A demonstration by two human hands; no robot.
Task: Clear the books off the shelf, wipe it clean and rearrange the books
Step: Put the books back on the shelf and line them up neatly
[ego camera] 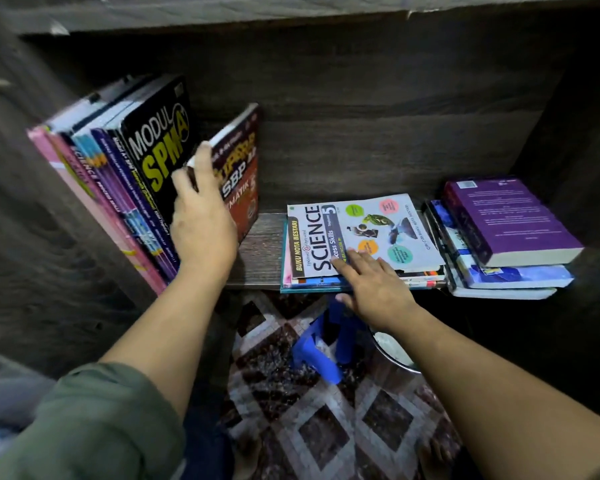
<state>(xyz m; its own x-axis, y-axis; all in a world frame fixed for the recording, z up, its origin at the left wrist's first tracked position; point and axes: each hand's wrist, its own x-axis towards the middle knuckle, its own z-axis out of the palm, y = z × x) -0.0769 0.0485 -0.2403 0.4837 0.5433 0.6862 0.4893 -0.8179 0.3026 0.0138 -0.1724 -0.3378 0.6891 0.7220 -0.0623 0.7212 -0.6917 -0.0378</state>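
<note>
shelf (260, 251): loaded with books, bare board showing only in a strip near the middle. no cloth in view and nothing shows whether the board has been wiped.

row of books (118, 188): at the left end, standing on edge and leaning left.

two flat piles: one at the right end with a purple book (506, 220) on top, one just beside it with a science book (361, 233) on top.

red book (243, 178): tilted against the row's right end, on the shelf.

left hand (201, 223): holds the red book by its near edge, thumb one side, fingers (201, 161) together along the cover.

right hand (374, 285): rests on the science book, fingers (354, 261) straight and slightly spread.

assessment: either clearing has barely started or books are being put back; which one cannot be settled from this view.
</note>
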